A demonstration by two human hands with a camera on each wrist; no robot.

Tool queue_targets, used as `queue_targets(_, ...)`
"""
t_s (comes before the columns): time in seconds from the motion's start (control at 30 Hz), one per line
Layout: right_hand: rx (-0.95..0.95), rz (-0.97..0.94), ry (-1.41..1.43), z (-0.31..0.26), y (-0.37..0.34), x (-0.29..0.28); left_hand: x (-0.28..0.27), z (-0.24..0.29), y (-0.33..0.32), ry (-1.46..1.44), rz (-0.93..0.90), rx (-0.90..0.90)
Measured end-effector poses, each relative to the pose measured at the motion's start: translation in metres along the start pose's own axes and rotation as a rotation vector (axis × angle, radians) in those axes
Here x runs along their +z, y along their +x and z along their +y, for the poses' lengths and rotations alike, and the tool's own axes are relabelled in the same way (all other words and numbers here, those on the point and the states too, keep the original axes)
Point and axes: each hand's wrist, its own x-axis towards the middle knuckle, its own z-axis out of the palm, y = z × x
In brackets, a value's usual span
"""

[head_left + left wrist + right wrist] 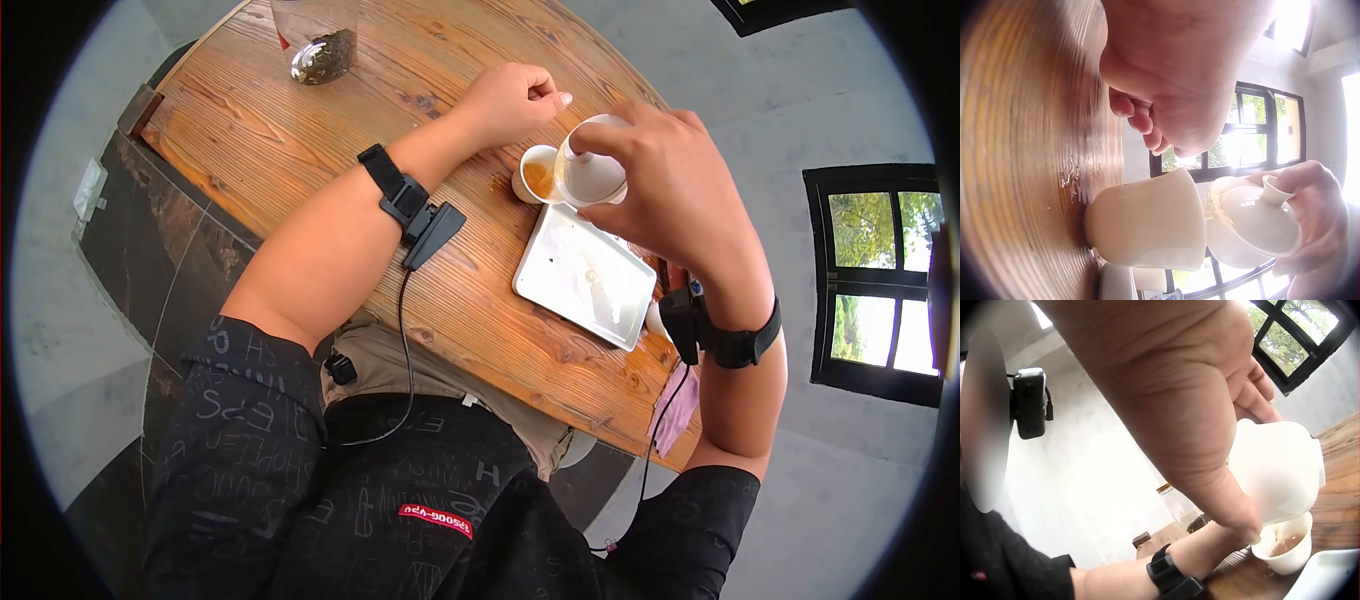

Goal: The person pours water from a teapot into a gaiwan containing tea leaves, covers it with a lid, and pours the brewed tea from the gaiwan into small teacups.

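My right hand (665,170) grips a white lidded tea bowl, a gaiwan (1229,240), by its rim and lid (1257,219). The gaiwan is tipped over a white cup (1147,219), with yellowish liquid at its rim. Amber tea (540,179) shows inside the cup, which stands on the wooden table (330,180). Beside the cup, my left hand (512,105) rests at the table with loosely curled fingers and nothing in them. A white tray (590,275) lies just in front of the cup, with wet patches on it.
Spilled liquid (1071,178) wets the wood by the cup. A clear bag (325,50) with dark leaves stands at the far left of the table. A pink cloth (677,410) hangs at the near right edge, and a cable (405,330) runs from the left wrist camera.
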Motion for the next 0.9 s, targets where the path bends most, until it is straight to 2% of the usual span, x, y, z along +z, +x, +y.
queue_targets(0.9, -0.077, 0.024, -0.091, 0.004, 0.001, -0.009, 0.004, -0.006, 0.001, -0.056, 0.041, 0.031)
